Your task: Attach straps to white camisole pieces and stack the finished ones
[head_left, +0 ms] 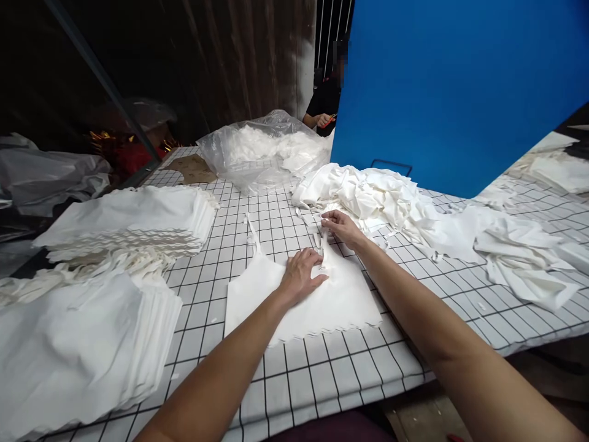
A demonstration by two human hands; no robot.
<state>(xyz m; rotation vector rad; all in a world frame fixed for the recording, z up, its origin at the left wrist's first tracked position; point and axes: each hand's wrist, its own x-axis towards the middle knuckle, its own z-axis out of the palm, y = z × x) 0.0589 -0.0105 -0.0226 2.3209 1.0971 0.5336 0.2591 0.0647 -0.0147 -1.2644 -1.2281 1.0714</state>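
Over on the left, two neat stacks of white cloth pieces, a far stack (133, 215) and a near stack (78, 344), sit squared up on the checked table (202, 319), edges layered like pages. Moving right, here's the piece in play: a white strappy top (322, 307), spread on the table directly in front of the person, between the stacks and a crumpled heap. Progress, as I read it: body laid out, left strap (256, 238) lying straight up from it, right strap (325, 242) the part getting attention. Which pile is finished and which is waiting, I can't tell. The top itself looks plain and soft, mostly smooth, slightly puckered near the fingers, with a finely wavy bottom edge. The left hand (301, 276) rests on it, fingers loosely spread beside the base of the right strap, gripping nothing that shows. Now the right hand (343, 228), farther up, thumb and finger seemingly pinching that strap's upper end. And out to the right, the heap (368, 193), all folds and loose straps, trails off into more rumpled white pieces (524, 252).
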